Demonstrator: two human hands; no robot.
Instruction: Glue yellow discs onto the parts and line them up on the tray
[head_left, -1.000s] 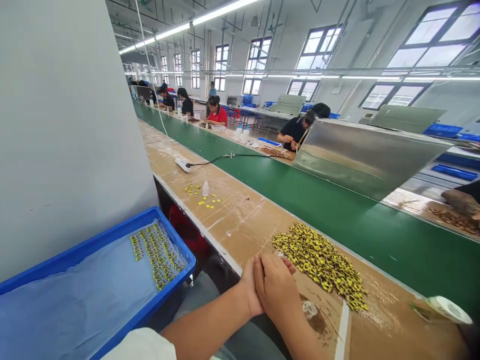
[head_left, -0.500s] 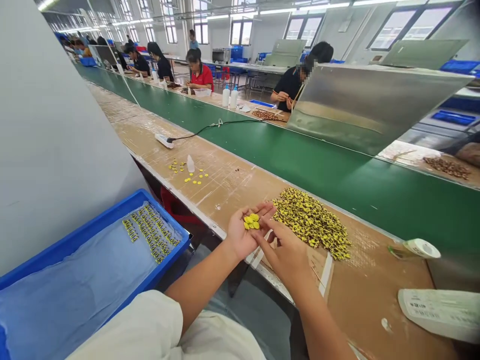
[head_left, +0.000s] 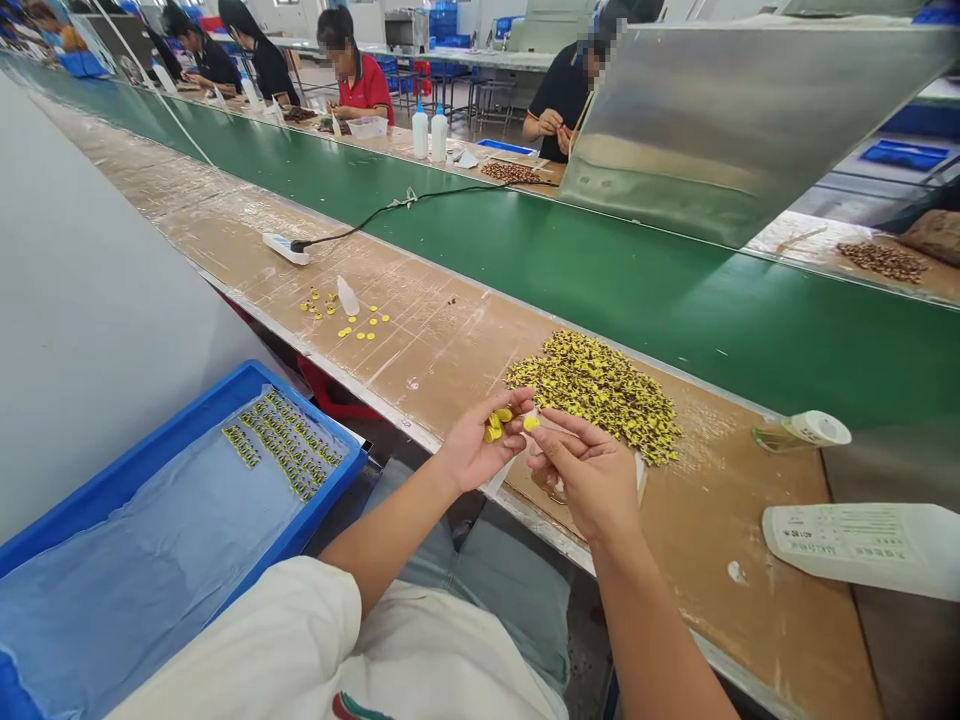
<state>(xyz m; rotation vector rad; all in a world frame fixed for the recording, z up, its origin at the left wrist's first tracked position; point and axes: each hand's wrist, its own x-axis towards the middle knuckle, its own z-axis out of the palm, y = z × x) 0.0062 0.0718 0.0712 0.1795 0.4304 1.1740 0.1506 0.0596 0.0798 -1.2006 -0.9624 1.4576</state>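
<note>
My left hand [head_left: 480, 440] is half curled, cupping several small yellow discs [head_left: 496, 425] in its palm and fingers. Close beside it, my right hand [head_left: 589, 465] pinches a single yellow disc [head_left: 532, 424] between thumb and fingertips. A small whitish patch shows just above that disc; what it is I cannot make out. Just beyond both hands lies a broad heap of small yellow and dark brown pieces [head_left: 600, 395] on the brown worktop [head_left: 735, 520]. Under my right hand is a board, mostly hidden.
To the left, a blue tray [head_left: 247, 375] holds rows of small yellow-and-dark pieces on a cloth. A small white bottle [head_left: 347, 296] stands among loose yellow discs. A large white bottle [head_left: 862, 545] and a cup [head_left: 817, 428] lie at right. Co-workers sit across the green conveyor belt [head_left: 480, 235].
My left palm has curled more around the discs. My right hand now pinches one yellow disc, where its fingers were reaching toward the palm. The view has tilted downward.
</note>
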